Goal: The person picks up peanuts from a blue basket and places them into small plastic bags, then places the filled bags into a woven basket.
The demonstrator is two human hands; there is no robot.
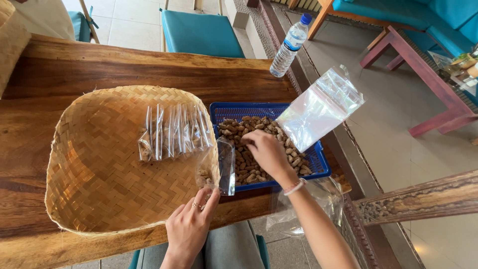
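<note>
Blue tray's peanuts (249, 164) under right hand (266, 152)

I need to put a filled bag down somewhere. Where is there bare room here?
The woven tray has bare floor left of and below the row of filled bags. The wooden table is bare behind it, up to the water bottle. The blue basket is crowded with peanuts and the right hand.

Looks like an open, tiled seating area of a home or small guesthouse, not a workshop. Heavy slab wooden table (99, 65), teal cushioned chair (201, 32), teal sofa (398, 10) with a low red-brown coffee table (423, 69), carved wooden railing (423, 199). Woven bamboo tray (99, 184) and water bottle (288, 47) add to the homey feel.
</note>
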